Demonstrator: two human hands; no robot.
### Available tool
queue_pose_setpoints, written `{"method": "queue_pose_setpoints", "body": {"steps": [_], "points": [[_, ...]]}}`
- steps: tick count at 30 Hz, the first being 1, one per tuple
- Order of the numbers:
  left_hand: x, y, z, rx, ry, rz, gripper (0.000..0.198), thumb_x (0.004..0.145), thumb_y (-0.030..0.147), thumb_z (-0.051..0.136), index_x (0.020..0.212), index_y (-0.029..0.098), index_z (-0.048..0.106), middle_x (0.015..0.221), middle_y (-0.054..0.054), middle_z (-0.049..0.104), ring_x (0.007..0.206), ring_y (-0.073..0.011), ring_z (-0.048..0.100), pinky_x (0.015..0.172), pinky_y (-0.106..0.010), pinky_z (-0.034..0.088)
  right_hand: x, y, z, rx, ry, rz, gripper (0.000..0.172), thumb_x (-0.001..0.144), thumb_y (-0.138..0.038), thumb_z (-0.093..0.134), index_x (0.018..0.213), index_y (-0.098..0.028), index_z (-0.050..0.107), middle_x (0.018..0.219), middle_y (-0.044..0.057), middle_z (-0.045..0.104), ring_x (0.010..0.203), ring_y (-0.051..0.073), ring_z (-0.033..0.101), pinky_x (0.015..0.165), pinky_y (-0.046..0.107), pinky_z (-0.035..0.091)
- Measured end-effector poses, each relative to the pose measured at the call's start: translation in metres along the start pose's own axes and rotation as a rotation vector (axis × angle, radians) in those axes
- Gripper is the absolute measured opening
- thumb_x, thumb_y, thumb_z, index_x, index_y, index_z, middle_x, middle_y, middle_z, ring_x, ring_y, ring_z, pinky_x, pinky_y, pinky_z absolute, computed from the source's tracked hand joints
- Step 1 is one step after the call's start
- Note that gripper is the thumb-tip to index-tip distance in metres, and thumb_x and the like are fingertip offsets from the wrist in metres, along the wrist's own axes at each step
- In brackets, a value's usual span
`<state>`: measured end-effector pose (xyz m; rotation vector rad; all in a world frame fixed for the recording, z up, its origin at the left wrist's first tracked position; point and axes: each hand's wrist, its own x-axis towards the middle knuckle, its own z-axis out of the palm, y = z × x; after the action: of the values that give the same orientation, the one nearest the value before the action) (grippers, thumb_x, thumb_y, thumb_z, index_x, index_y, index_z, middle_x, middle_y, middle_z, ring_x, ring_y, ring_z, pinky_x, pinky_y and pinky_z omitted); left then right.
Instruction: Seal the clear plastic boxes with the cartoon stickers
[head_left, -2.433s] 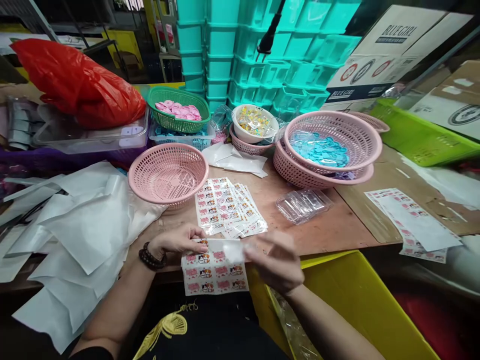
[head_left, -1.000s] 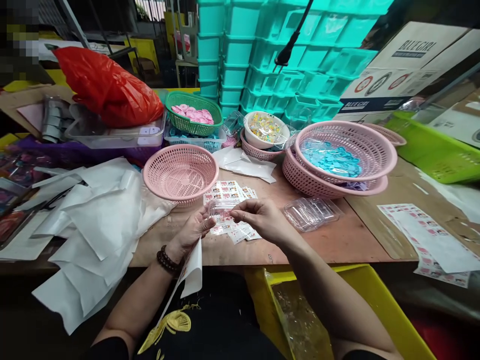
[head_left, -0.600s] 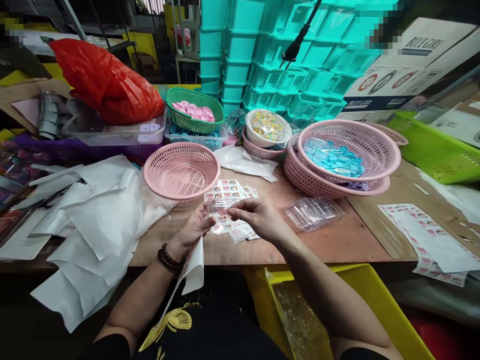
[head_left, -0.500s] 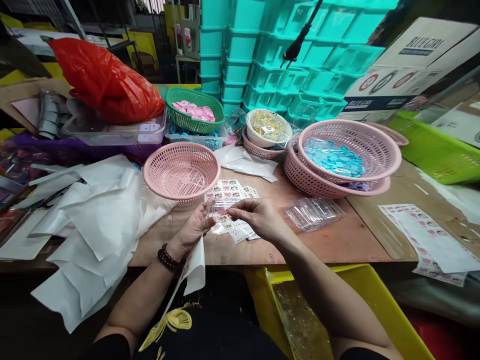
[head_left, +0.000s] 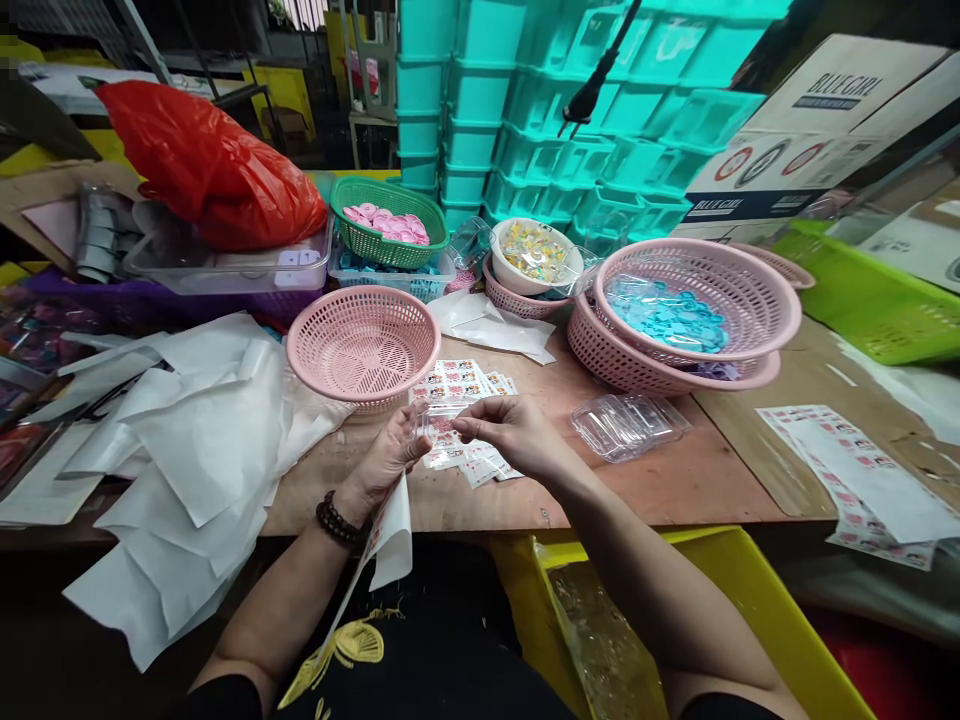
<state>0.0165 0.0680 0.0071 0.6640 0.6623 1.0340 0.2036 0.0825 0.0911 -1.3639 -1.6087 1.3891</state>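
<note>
My left hand [head_left: 386,455] is closed around the edge of a small clear plastic case [head_left: 430,412], thumb in front. A sheet of printed stickers [head_left: 391,545] with white backing hangs from the same hand toward my lap. The fingertips of my right hand [head_left: 510,428] are pinched together at the case's right side, beside a small pink patch. Whatever lies between those fingertips is too small to make out. Beyond and beneath the hands, more sticker sheets [head_left: 459,375] lie on the wooden table. Right of them rests a pile of clear plastic cases [head_left: 628,427].
A pink basket [head_left: 364,345] stands just beyond my left hand. Peeled white paper [head_left: 202,430] is heaped at the left. Pink baskets [head_left: 679,375] with blue pieces stand at the right, before stacked turquoise bins [head_left: 555,160]. A yellow crate [head_left: 739,570] is below the table edge.
Almost nothing differs. The right fingertips have shifted very slightly left against the clear case, and the left hand keeps its hold.
</note>
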Motion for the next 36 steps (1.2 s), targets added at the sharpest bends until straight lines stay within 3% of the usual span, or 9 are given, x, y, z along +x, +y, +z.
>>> {"method": "queue_pose_setpoints", "body": {"steps": [7,21,28,31,36], "points": [[0.001,-0.001,0.002,0.014,0.007,0.075,0.08,0.053,0.042,0.097,0.118,0.019,0.056,0.076,0.002,0.066,0.075,-0.0146,0.066,0.073,-0.022,0.051,0.001,-0.002,-0.001,0.061,-0.042,0.01,0.039,0.065,-0.053,0.08,0.064,-0.016,0.069,0.063,0.001,0.066,0.062,0.012,0.055,0.064,0.028,0.042],[0.003,-0.004,-0.009,-0.008,-0.003,0.03,0.089,0.052,0.041,0.097,0.126,0.02,0.054,0.079,0.002,0.068,0.09,-0.0182,0.069,0.073,-0.021,0.052,0.004,0.0,0.003,-0.006,-0.017,-0.011,0.044,0.065,-0.059,0.079,0.061,-0.017,0.07,0.062,0.002,0.067,0.061,0.013,0.055,0.062,0.029,0.042],[0.001,-0.001,-0.002,-0.021,0.022,0.056,0.082,0.052,0.039,0.098,0.119,0.019,0.056,0.085,0.0,0.07,0.079,-0.015,0.069,0.075,-0.022,0.053,0.008,0.007,0.004,-0.08,-0.004,-0.011,0.044,0.07,-0.06,0.075,0.067,-0.016,0.07,0.064,0.002,0.066,0.057,0.012,0.053,0.058,0.028,0.038],[0.0,-0.002,0.001,-0.008,0.04,0.071,0.073,0.058,0.033,0.096,0.118,0.019,0.057,0.092,-0.001,0.071,0.081,-0.0132,0.069,0.08,-0.022,0.053,0.006,0.007,0.009,-0.194,0.028,-0.034,0.04,0.077,-0.056,0.072,0.07,-0.017,0.071,0.064,0.002,0.067,0.055,0.012,0.052,0.054,0.027,0.036],[0.001,-0.007,0.007,0.011,0.156,0.175,0.062,0.061,0.024,0.091,0.113,0.02,0.057,0.114,-0.005,0.07,0.1,-0.015,0.068,0.089,-0.023,0.051,-0.015,0.002,0.02,-0.675,0.228,-0.108,0.028,0.087,-0.05,0.067,0.082,-0.023,0.072,0.075,0.005,0.073,0.069,0.02,0.065,0.06,0.028,0.041]]}}
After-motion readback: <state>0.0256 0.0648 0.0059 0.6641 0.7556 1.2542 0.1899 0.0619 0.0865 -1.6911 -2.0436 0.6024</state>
